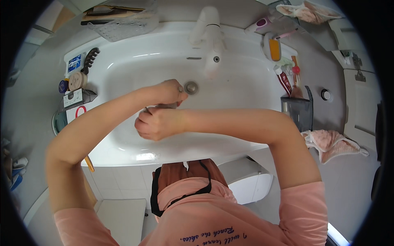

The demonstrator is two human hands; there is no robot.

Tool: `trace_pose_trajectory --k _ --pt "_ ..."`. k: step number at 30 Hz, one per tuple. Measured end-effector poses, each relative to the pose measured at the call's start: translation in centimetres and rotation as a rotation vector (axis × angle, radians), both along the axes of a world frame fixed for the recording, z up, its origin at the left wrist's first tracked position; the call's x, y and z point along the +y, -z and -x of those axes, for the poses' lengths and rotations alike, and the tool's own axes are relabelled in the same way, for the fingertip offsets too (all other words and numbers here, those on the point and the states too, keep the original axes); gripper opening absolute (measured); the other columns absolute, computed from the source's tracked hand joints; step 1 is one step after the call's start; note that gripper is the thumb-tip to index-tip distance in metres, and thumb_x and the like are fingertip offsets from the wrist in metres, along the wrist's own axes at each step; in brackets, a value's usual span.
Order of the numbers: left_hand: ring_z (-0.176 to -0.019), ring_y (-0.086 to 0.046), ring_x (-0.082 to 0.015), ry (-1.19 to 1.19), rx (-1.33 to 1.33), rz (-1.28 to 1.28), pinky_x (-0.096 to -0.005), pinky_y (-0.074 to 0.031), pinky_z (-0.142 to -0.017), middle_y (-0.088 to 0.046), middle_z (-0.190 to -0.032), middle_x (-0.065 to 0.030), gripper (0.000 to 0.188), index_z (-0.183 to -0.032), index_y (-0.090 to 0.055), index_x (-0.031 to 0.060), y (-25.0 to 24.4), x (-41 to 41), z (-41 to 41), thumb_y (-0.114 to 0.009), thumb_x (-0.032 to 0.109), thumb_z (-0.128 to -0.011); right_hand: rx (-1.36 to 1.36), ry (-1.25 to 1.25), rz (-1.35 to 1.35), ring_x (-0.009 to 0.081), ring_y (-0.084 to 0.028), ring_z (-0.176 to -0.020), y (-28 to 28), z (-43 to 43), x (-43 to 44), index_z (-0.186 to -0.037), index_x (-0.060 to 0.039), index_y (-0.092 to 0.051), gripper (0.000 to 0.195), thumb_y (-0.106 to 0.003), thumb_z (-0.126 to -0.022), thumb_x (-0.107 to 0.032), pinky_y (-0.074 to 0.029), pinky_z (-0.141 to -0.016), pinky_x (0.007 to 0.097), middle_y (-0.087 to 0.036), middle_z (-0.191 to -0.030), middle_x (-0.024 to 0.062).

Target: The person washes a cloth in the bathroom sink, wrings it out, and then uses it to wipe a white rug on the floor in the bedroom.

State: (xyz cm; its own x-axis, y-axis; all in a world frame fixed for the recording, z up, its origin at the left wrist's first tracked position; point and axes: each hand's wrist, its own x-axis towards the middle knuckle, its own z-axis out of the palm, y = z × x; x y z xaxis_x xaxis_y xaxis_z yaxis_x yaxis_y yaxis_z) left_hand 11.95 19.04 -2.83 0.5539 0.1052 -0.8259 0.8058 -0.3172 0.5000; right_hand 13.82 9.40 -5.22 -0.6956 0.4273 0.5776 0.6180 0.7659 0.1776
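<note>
Over the left half of a white washbasin, my two hands are close together. My left hand, with a ring on one finger, is curled beside the metal drain. Nearer my body is my right hand, its fingers folded into a fist. A small greyish item, possibly wet cloth, stretches between them, and both hands grip it. The fingers hide most of it, so its kind cannot be told. The white faucet stands at the back; no water is seen running from it.
On the left rim are a dark comb, a round case and a grey box. A toothpaste tube, an orange-faced brush and a dark transparent container line the right side. A pink cloth hangs beyond.
</note>
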Motion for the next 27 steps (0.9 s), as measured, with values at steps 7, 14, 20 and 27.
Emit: trace_pose_trajectory --k 7,14,20,27 --pt "-0.075 -0.064 -0.0289 0.228 -0.131 -0.442 -0.0386 -0.050 -0.070 -0.066 -0.081 -0.0118 0.023 -0.076 -0.066 0.0051 5.2 -2.8 -0.2 -0.056 0.025 -0.082 -0.387 0.185 0.656 0.0184 -0.055 -0.070 7.4 2.2 0.5 -0.078 -0.0039 -0.060 0.013 -0.056 -0.075 -0.016 -0.046 -0.060 0.0323 -0.057 -0.074 0.0029" --pt "-0.081 -0.065 -0.0312 0.099 -0.194 -0.593 -0.0399 -0.051 -0.073 -0.067 -0.085 -0.0145 0.022 -0.080 -0.067 0.0035 9.3 -4.1 -0.5 -0.055 0.022 -0.080 -0.587 0.283 0.454 0.0192 -0.054 -0.065 14.2 3.2 2.0 -0.071 -0.0051 -0.060 0.013 -0.055 -0.074 -0.017 -0.045 -0.054 0.0319 -0.055 -0.069 0.0051" --pt "-0.080 -0.066 -0.0304 0.048 -0.225 -0.683 -0.0382 -0.052 -0.069 -0.067 -0.082 -0.0137 0.020 -0.080 -0.067 0.0042 9.5 -5.1 -0.7 -0.054 0.020 -0.080 -0.589 0.324 0.517 0.0210 -0.054 -0.059 13.7 3.1 1.9 -0.066 -0.0052 -0.059 0.014 -0.056 -0.071 -0.018 -0.044 -0.049 0.0324 -0.054 -0.066 0.0073" --pt "-0.078 -0.066 -0.0285 0.063 -0.259 -0.685 -0.0376 -0.052 -0.067 -0.067 -0.081 -0.0131 0.020 -0.078 -0.066 0.0036 10.0 -6.3 0.0 -0.056 0.021 -0.080 -0.758 0.307 0.405 0.0221 -0.051 -0.051 12.0 3.3 0.5 -0.063 -0.0049 -0.058 0.012 -0.058 -0.066 -0.017 -0.044 -0.047 0.0312 -0.054 -0.062 0.0098"
